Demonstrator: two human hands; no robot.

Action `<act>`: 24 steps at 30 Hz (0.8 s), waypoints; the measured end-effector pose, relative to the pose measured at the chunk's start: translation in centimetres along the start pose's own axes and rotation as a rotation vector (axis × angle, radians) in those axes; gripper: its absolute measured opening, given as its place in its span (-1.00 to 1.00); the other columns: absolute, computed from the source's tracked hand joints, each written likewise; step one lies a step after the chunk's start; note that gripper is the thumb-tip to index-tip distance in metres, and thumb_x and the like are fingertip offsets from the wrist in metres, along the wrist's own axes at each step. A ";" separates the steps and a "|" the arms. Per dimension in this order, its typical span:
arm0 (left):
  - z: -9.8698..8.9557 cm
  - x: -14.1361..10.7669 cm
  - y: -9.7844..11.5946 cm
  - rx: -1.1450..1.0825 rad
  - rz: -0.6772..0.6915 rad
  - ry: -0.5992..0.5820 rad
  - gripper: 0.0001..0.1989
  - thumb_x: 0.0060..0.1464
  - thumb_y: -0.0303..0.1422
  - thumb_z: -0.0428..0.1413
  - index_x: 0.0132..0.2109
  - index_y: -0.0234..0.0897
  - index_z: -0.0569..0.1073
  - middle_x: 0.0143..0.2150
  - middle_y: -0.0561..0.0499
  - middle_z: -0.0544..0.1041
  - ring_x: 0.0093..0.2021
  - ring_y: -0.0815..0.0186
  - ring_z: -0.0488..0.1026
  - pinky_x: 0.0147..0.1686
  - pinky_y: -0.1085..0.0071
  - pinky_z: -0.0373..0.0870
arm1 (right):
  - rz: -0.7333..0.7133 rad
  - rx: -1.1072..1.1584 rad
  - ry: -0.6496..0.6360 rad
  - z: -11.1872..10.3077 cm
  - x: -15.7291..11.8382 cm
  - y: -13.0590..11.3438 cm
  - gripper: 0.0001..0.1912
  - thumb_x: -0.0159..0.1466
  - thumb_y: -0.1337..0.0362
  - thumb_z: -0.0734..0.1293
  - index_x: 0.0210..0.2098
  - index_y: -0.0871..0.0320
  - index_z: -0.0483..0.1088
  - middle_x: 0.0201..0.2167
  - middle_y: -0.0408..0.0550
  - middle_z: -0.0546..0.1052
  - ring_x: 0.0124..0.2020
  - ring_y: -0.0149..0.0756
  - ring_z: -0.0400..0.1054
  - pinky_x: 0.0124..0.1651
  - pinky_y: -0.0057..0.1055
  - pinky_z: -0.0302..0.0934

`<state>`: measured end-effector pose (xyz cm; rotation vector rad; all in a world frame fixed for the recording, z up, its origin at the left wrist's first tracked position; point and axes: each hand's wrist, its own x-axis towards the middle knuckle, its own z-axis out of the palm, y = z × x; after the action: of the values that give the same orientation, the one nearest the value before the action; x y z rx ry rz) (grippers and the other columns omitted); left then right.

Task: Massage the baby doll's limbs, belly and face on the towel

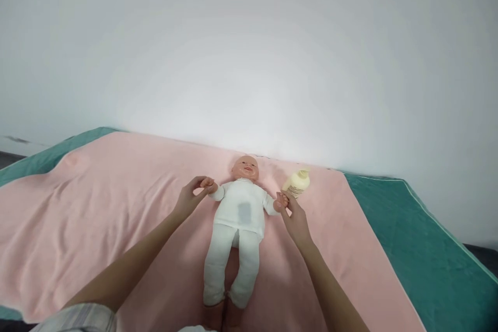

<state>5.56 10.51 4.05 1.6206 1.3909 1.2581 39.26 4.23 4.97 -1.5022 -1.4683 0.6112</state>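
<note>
A baby doll (229, 207) in a white top and white trousers lies on its back, head toward the wall and feet toward me. A grey-blue patch marks the front of its top. My left hand (191, 198) is closed on the doll's hand at the left, thumb and fingers around it. On the other side, my right hand (294, 217) grips the doll's other hand between thumb and fingers. Both doll arms are spread out to the sides. Just beyond my right hand lies a pale yellow pump bottle (299, 182), its lower end partly hidden by my fingers.
Under the doll is a pink cloth (128, 207), wrinkled at the left. It covers part of a green bed surface (424, 233) that shows at both sides. A white wall (249, 62) rises directly behind the bed's far edge.
</note>
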 end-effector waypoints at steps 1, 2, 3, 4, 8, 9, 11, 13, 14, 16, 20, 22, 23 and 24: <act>-0.2 -1.2 -0.1 0.013 -0.001 0.020 -0.60 0.02 -0.08 0.15 -0.07 -0.23 0.46 -0.02 -0.10 0.57 0.01 0.09 0.49 -0.03 0.21 0.42 | 0.027 -0.003 0.011 0.1 -1.1 0.0 -0.48 0.23 0.05 0.27 0.15 0.06 0.32 0.10 0.02 0.46 0.12 -0.10 0.34 0.14 -0.11 0.22; -0.3 -2.4 -0.4 0.018 -0.003 0.038 -0.61 0.03 -0.08 0.15 -0.07 -0.23 0.45 -0.01 -0.10 0.56 0.02 0.09 0.48 -0.01 0.21 0.41 | 0.058 -0.006 0.027 0.2 -2.3 0.0 -0.48 0.24 0.04 0.27 0.16 0.05 0.31 0.11 0.01 0.45 0.13 -0.09 0.33 0.16 -0.11 0.22; -0.3 -3.6 -0.7 0.018 -0.007 0.051 -0.61 0.04 -0.09 0.14 -0.06 -0.22 0.45 0.01 -0.10 0.56 0.03 0.09 0.48 0.02 0.20 0.40 | 0.089 -0.008 0.046 0.4 -3.4 0.2 -0.46 0.24 0.03 0.27 0.17 0.05 0.30 0.12 0.01 0.44 0.14 -0.09 0.33 0.17 -0.11 0.21; -0.3 -4.8 -1.0 0.015 -0.022 0.058 -0.61 0.05 -0.09 0.13 -0.04 -0.22 0.44 0.03 -0.10 0.55 0.06 0.09 0.47 0.05 0.20 0.38 | 0.118 -0.012 0.062 0.6 -4.4 0.4 -0.45 0.24 0.02 0.27 0.18 0.05 0.30 0.13 0.01 0.44 0.15 -0.09 0.32 0.17 -0.11 0.20; 0.0 -9.4 -2.9 0.050 -0.167 0.062 -0.55 0.08 -0.09 0.10 0.08 -0.14 0.43 0.12 -0.04 0.51 0.13 0.10 0.43 0.10 0.22 0.37 | 0.256 -0.021 0.115 1.9 -8.2 1.8 -0.36 0.23 0.02 0.27 0.25 0.08 0.24 0.09 0.03 0.47 0.09 -0.07 0.38 0.09 -0.18 0.29; 0.1 -10.3 -3.4 0.056 -0.202 0.042 -0.53 0.08 -0.10 0.09 0.11 -0.12 0.42 0.13 -0.01 0.50 0.13 0.11 0.43 0.09 0.24 0.38 | 0.287 -0.030 0.120 2.3 -9.0 2.1 -0.36 0.23 0.02 0.26 0.27 0.08 0.22 0.07 0.02 0.48 0.06 -0.08 0.40 0.07 -0.19 0.32; 0.2 -11.4 -4.2 0.079 -0.267 0.025 -0.49 0.08 -0.10 0.09 0.16 -0.09 0.39 0.13 0.01 0.50 0.12 0.12 0.44 0.07 0.25 0.41 | 0.330 -0.061 0.120 3.0 -10.3 2.4 -0.36 0.25 0.03 0.23 0.29 0.05 0.18 0.07 0.00 0.48 0.05 -0.08 0.42 0.03 -0.19 0.34; 0.3 -11.9 -4.7 0.106 -0.302 0.013 -0.47 0.08 -0.10 0.10 0.19 -0.09 0.38 0.10 0.01 0.52 0.09 0.11 0.47 0.03 0.25 0.44 | 0.339 -0.102 0.116 3.5 -11.2 2.5 -0.39 0.27 0.04 0.21 0.29 0.00 0.18 0.14 -0.03 0.44 0.08 -0.07 0.40 0.03 -0.17 0.34; 0.3 -12.0 -4.8 0.122 -0.309 0.001 -0.46 0.07 -0.10 0.10 0.19 -0.10 0.38 0.08 0.01 0.53 0.07 0.10 0.48 0.01 0.25 0.46 | 0.331 -0.119 0.116 3.7 -11.5 2.5 -0.40 0.27 0.05 0.21 0.28 -0.01 0.19 0.18 -0.04 0.40 0.10 -0.06 0.38 0.03 -0.15 0.34; 0.3 -12.0 -4.8 0.165 -0.311 -0.037 -0.47 0.07 -0.12 0.09 0.19 -0.09 0.39 0.04 0.00 0.56 0.03 0.07 0.51 -0.05 0.23 0.49 | 0.309 -0.145 0.118 4.0 -11.8 2.6 -0.42 0.27 0.07 0.21 0.27 -0.02 0.20 0.23 -0.05 0.33 0.10 -0.05 0.38 0.03 -0.13 0.34; 0.4 -11.7 -4.4 0.225 -0.322 -0.048 -0.48 0.07 -0.15 0.11 0.19 -0.06 0.38 0.03 -0.01 0.57 0.02 0.02 0.51 -0.10 0.20 0.50 | 0.322 -0.133 0.123 4.2 -11.7 2.7 -0.41 0.27 0.02 0.22 0.27 -0.01 0.20 0.24 -0.04 0.32 0.14 -0.04 0.34 0.08 -0.12 0.31; 0.5 -11.5 -4.0 0.159 -0.347 -0.001 -0.46 0.06 -0.17 0.12 0.21 -0.08 0.36 0.06 -0.04 0.55 0.05 0.05 0.50 -0.07 0.22 0.49 | 0.350 -0.095 0.148 4.3 -11.6 2.7 -0.38 0.26 -0.03 0.24 0.27 0.01 0.20 0.21 -0.02 0.36 0.19 -0.03 0.29 0.14 -0.13 0.25; 0.5 -11.2 -3.8 0.107 -0.357 0.025 -0.45 0.06 -0.17 0.14 0.21 -0.10 0.35 0.07 -0.05 0.54 0.05 0.06 0.50 -0.07 0.23 0.49 | 0.360 -0.074 0.166 4.3 -11.5 2.7 -0.38 0.26 -0.04 0.24 0.26 0.02 0.21 0.20 -0.02 0.36 0.20 -0.04 0.27 0.17 -0.13 0.23; 0.4 -10.9 -3.6 0.051 -0.359 0.051 -0.44 0.05 -0.18 0.15 0.21 -0.13 0.34 0.07 -0.07 0.54 0.04 0.08 0.50 -0.06 0.24 0.49 | 0.363 -0.049 0.183 4.4 -11.4 2.7 -0.38 0.26 -0.04 0.24 0.25 0.03 0.21 0.20 -0.01 0.37 0.20 -0.05 0.27 0.18 -0.14 0.22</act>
<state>5.01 0.84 -2.07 1.3024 1.6692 1.0635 35.00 -5.16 -2.09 -1.8307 -1.0866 0.6342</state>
